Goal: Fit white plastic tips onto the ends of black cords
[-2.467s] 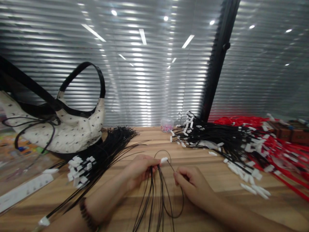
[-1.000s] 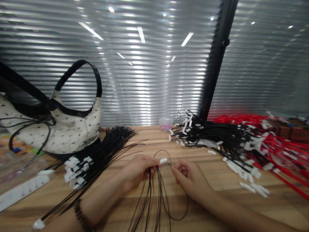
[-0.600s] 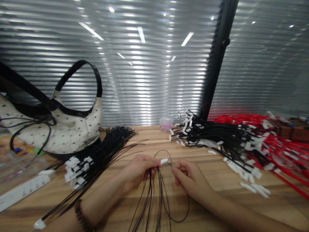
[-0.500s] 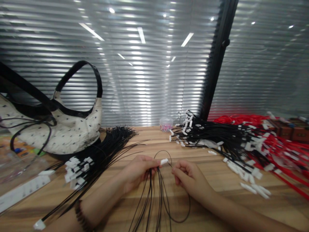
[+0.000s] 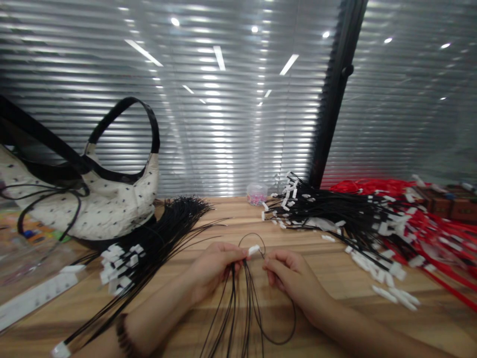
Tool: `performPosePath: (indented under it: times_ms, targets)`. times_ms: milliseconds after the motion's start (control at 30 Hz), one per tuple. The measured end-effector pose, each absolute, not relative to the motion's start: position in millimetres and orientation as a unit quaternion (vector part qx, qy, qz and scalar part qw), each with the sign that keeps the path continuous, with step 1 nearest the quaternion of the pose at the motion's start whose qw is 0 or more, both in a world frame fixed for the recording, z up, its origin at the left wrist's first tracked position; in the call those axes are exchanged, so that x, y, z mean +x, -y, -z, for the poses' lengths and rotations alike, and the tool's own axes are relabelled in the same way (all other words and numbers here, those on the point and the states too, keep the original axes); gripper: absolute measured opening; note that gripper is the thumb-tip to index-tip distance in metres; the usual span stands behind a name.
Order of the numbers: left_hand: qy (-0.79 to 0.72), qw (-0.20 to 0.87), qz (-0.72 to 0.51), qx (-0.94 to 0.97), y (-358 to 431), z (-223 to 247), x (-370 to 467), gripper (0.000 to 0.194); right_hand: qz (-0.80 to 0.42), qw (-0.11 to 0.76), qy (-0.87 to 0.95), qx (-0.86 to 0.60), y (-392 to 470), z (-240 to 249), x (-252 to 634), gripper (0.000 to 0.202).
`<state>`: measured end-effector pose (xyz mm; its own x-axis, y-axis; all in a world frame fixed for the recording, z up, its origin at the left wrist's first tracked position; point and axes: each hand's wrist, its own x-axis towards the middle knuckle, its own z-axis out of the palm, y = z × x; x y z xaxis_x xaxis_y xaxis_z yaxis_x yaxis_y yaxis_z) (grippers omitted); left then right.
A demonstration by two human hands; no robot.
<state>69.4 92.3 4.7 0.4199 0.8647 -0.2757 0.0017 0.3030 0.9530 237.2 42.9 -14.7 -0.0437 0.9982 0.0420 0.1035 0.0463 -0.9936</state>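
My left hand (image 5: 219, 263), with a dark beaded bracelet at its wrist, pinches a bundle of thin black cords (image 5: 246, 308) just below a small white connector piece (image 5: 254, 249). The cords hang down toward the table's front edge. One of them makes a thin loop (image 5: 253, 233) above the white piece. My right hand (image 5: 285, 268) is closed, thumb against forefinger, on a single black cord beside the white piece. That cord also bends in a wide curve (image 5: 286, 338) below my right hand. The exact grip points are partly hidden by my fingers.
Left lies a pile of black cords (image 5: 179, 214) with white ends (image 5: 117, 266), beside a spotted bag (image 5: 122, 209). More black cords (image 5: 328, 204), red cords (image 5: 439, 233) and loose white pieces (image 5: 400, 297) lie right. A clear tub (image 5: 257, 194) stands behind, before the blinds (image 5: 223, 124).
My right hand has shifted very slightly left toward the white piece. My left hand keeps its pinch on the cords; the whole view has moved a little.
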Motion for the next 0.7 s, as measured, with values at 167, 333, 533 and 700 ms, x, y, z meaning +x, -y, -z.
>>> performPosePath:
  times_ms: [167,333,533,700]
  targets:
    - [-0.435,0.676,-0.319,0.502,-90.1,-8.0,70.3,0.023,-0.471,0.476,0.536,-0.514,-42.5,13.4,236.5,0.023]
    - [-0.431,0.684,-0.318,0.496,-89.9,-8.3,69.9,0.022,-0.471,0.479,0.535,-0.513,-42.8,13.2,237.0,0.025]
    - [-0.429,0.683,-0.316,0.499,-90.0,-8.7,70.4,0.021,-0.48,0.488,0.524,-0.507,-42.1,12.6,236.5,0.024]
    - [-0.428,0.673,-0.303,0.522,-89.5,-9.4,70.4,0.024,-0.488,0.483,0.517,-0.51,-43.0,12.8,234.6,0.021]
